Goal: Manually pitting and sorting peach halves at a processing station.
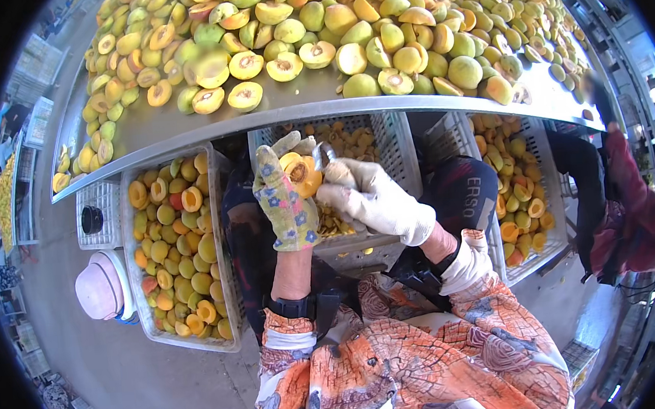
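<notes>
My left hand [286,207], in a flower-patterned glove, holds a yellow peach half [306,174] with its cut face turned up and the brown pit hollow showing. In a white knit glove, my right hand [378,198] grips a small hand tool with a curved metal blade [318,156]. The blade stands close beside the fruit; whether they touch I cannot tell. Below both hands, between my knees, is a plastic crate [396,142] containing small yellow-brown pieces. Many halved peaches [285,66] are heaped on the steel table [151,125] in front of me.
A crate [200,346] of peach halves stands at my left, another [529,273] at my right. The table's raised metal edge [327,112] runs across above my hands. Far left are a pink basin [97,286] and a black cup [92,220]. Another person [627,217] is at the right.
</notes>
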{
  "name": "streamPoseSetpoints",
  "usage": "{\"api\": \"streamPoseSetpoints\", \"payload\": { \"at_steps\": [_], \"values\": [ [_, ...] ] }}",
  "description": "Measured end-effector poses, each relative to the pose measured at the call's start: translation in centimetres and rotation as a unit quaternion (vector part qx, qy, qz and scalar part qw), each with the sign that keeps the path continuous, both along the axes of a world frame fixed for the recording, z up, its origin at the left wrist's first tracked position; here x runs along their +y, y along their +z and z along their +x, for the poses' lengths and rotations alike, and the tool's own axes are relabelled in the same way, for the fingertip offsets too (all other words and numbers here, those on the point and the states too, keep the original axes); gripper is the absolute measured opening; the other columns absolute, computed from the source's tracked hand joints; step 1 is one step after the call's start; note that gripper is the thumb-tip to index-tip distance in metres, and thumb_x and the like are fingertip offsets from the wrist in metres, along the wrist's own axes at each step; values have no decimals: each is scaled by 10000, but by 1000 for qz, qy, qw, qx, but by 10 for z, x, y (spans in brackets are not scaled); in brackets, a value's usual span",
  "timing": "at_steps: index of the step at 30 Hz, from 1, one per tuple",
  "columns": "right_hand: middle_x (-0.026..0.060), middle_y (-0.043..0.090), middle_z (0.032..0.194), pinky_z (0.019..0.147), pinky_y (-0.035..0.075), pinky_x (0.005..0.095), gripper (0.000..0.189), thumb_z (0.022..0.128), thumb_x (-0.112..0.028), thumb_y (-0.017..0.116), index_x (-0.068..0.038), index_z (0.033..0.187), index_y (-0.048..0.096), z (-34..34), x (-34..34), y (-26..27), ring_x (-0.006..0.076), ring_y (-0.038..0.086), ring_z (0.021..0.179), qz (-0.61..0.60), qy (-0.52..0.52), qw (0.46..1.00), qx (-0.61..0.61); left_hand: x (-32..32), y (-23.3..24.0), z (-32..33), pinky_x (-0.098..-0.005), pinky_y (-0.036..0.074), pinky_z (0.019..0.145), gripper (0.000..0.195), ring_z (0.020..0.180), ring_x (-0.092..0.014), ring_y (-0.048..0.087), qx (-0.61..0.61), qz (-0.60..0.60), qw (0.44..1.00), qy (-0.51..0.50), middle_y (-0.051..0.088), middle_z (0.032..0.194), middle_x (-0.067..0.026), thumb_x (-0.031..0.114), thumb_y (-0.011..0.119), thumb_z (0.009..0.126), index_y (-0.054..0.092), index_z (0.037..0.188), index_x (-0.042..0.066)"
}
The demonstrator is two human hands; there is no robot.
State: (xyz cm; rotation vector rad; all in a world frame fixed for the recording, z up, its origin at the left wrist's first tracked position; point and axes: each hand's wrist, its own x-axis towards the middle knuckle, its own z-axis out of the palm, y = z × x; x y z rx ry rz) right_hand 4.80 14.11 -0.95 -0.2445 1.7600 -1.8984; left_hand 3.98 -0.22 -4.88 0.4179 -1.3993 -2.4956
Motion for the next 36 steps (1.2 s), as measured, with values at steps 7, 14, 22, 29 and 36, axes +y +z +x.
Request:
{"api": "streamPoseSetpoints", "payload": {
  "at_steps": [7,14,22,29,36],
  "values": [
    [65,656,888,743,489,284,322,931,-255,627,25,1088,600,-1,-3,-16,89,560,808,92,50,989,103,3,-11,-2,-322,559,765,586,822,-220,672,25,-60,998,17,695,974,-187,500,450,993,629,1094,-48],
    [189,676,888,724,504,374,381,907,-305,630,33,1081,604,-1,-3,-23,273,663,809,71,40,992,98,7,-5,-3,-320,563,746,571,797,-217,677,57,-82,995,27,702,947,-182,484,460,993,641,1078,-51],
    [149,670,898,759,500,331,355,933,-284,595,30,1100,596,-2,0,-18,175,621,810,128,108,972,165,-2,-4,2,-299,560,684,555,732,-211,679,5,-73,997,20,706,872,-169,485,461,992,661,1010,-32],
    [121,683,905,743,514,329,372,921,-285,589,30,1119,595,-3,0,-13,156,632,807,115,180,973,91,-7,1,12,-267,518,570,551,613,-182,637,-31,-86,996,-8,671,723,-114,508,447,991,642,941,-4],
    [138,687,921,756,513,342,389,909,-297,605,33,1114,601,-5,-1,-25,179,639,815,124,225,963,81,-7,-7,21,-264,515,586,552,629,-168,625,9,-106,994,1,656,743,-98,526,425,993,621,974,10]
  ]
}}
